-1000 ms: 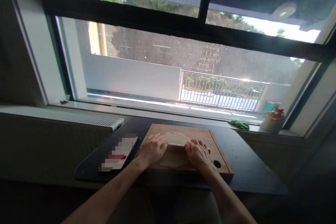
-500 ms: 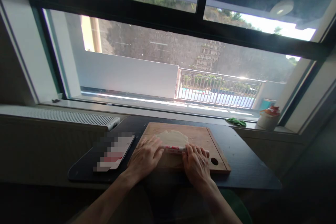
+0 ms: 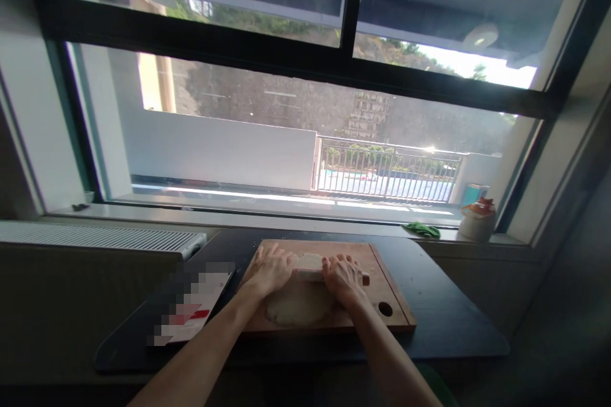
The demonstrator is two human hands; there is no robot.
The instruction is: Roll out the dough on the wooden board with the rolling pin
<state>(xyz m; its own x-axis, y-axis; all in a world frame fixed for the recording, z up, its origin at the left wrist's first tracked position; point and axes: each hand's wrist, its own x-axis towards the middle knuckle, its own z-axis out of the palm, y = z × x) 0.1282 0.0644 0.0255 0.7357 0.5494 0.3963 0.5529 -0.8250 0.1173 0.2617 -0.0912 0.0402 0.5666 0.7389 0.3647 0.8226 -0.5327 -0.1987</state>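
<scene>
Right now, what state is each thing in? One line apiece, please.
Dough: flattened, uneven edge
Rolling pin: lying across the dough
Left hand: palm down, over the pin
Right hand: palm down, on the pin
Board: flat on the table
Cloth: crumpled
White container: upright

A slim, bare left forearm and a matching bare right forearm taper smoothly to narrow wrists. The ungloved left hand and ungloved right hand have slender fingers, nails too small to make out; clothing is lost in shadow.
</scene>
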